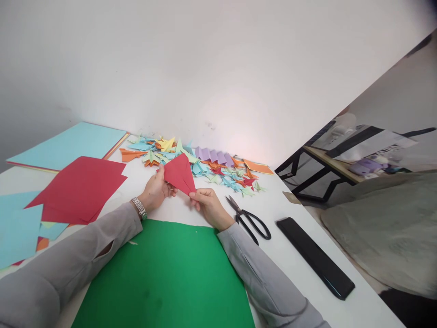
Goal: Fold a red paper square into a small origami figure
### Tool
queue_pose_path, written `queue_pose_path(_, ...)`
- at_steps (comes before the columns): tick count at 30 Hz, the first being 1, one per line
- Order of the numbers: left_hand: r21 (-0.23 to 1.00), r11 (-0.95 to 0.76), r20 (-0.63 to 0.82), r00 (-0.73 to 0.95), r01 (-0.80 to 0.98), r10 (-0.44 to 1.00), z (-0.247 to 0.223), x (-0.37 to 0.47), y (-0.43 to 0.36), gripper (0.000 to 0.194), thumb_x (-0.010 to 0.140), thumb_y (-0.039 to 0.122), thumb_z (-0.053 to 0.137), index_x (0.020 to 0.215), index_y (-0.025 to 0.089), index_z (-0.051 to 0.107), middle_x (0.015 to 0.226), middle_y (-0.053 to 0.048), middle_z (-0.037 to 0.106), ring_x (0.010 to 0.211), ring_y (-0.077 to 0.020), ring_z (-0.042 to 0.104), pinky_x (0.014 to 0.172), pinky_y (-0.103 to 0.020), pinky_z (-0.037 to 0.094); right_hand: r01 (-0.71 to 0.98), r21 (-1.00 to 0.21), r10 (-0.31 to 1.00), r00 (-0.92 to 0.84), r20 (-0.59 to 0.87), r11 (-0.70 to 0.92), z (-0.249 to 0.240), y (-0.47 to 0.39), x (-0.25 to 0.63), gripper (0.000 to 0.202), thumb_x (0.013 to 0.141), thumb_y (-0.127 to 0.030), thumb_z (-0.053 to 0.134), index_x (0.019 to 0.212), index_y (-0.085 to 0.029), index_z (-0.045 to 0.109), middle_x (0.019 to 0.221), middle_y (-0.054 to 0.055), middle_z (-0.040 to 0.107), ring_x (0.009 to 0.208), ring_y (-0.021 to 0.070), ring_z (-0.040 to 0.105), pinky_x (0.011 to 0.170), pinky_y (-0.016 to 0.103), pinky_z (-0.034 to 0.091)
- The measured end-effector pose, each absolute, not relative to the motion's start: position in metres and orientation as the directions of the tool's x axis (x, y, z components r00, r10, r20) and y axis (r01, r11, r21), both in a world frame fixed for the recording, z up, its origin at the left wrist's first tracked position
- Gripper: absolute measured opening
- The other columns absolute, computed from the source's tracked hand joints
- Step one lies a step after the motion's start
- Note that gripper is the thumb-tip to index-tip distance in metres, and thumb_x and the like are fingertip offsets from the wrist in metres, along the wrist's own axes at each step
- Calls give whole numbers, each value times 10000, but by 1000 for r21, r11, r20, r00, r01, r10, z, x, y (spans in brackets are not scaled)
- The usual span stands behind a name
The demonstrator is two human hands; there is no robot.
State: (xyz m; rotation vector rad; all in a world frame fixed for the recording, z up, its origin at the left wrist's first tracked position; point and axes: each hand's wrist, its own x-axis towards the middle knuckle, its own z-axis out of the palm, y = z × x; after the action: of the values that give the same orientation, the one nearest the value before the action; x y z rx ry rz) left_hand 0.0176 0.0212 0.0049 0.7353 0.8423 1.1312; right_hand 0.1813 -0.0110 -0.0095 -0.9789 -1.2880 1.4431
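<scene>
Two bare hands show in the head view, their fingers clamped on opposite sides of a folded red paper [180,174], the left hand [158,187] at its left edge, the right hand [209,204] at its lower right corner. The folded red paper is matte and roughly triangular, with crisp creases, held above the white table [273,269]. Beyond the fingers spreads a pile of small folded paper pieces [164,146], pointed and multicoloured, with a pleated purple strip [214,156]. Nearer than the fingers lies smooth green paper [164,278]; right of them, black-handled scissors [247,219].
</scene>
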Motion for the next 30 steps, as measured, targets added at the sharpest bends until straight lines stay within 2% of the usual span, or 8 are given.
queue_pose_path(5, 809, 291, -208, 214, -512, 955, 7, 15, 23, 593, 851, 685, 328, 709, 159, 563, 506, -10, 544, 404, -118, 505, 400, -230, 401, -162, -987, 974, -225, 23, -15, -10, -10, 184, 262, 664, -314, 707, 447, -191, 625, 412, -35, 529, 375, 71, 348, 478, 266, 287)
queue_pose_path(9, 811, 291, -183, 253, -508, 950, 11, 13, 19, 664, 784, 744, 383, 745, 122, 613, 633, -66, 633, 445, -117, 533, 401, -228, 407, -128, -991, 976, -210, 53, 26, -11, -10, 184, 316, 714, -403, 695, 493, -185, 633, 399, -42, 496, 411, 82, 396, 519, 264, 320)
queue_pose_path(11, 873, 242, -114, 305, -424, 946, 11, 13, 16, 594, 723, 697, 550, 716, 109, 628, 627, -73, 642, 462, -114, 538, 410, -219, 408, -79, -996, 969, -238, 66, 48, -11, -11, 182, 344, 728, -450, 686, 518, -182, 634, 415, -40, 505, 441, 89, 428, 546, 263, 336)
queue_pose_path(13, 951, 142, -35, 362, -273, 932, 8, 14, 13, 477, 627, 565, 737, 649, 100, 633, 557, -58, 624, 460, -109, 534, 422, -207, 402, -21, -997, 955, -287, 72, 69, -12, -12, 179, 372, 721, -488, 686, 522, -179, 623, 442, -31, 528, 465, 96, 454, 554, 262, 344)
queue_pose_path(15, 990, 36, 21, 403, -133, 915, 5, 16, 11, 403, 569, 452, 813, 573, 97, 621, 497, -46, 603, 438, -100, 518, 427, -204, 393, 37, -994, 942, -325, 82, 99, -13, -12, 176, 398, 714, -523, 679, 527, -178, 615, 464, -23, 547, 483, 103, 473, 553, 261, 349)
queue_pose_path(19, 996, -21, 55, 402, -87, 914, 0, 17, 12, 392, 653, 458, 751, 550, 105, 616, 478, -45, 599, 417, -97, 504, 425, -213, 380, 103, -987, 941, -328, 82, 122, -16, -10, 174, 432, 720, -566, 653, 534, -180, 591, 453, -32, 531, 458, 97, 445, 539, 258, 346)
queue_pose_path(27, 975, 77, -6, 325, -207, 946, -2, 19, 14, 433, 724, 497, 674, 565, 100, 610, 476, -52, 590, 408, -104, 511, 419, -220, 394, 102, -981, 913, -392, 111, 163, -11, -11, 175, 458, 729, -608, 620, 560, -185, 576, 531, -17, 571, 554, 113, 508, 614, 258, 386)
queue_pose_path(30, 954, 91, -13, 262, -285, 965, -1, 20, 14, 410, 737, 487, 664, 582, 116, 585, 488, -37, 585, 408, -107, 507, 399, -221, 380, 115, -982, 912, -398, 96, 153, -10, -12, 175, 463, 729, -606, 620, 550, -186, 549, 498, -32, 540, 506, 97, 468, 569, 246, 361)
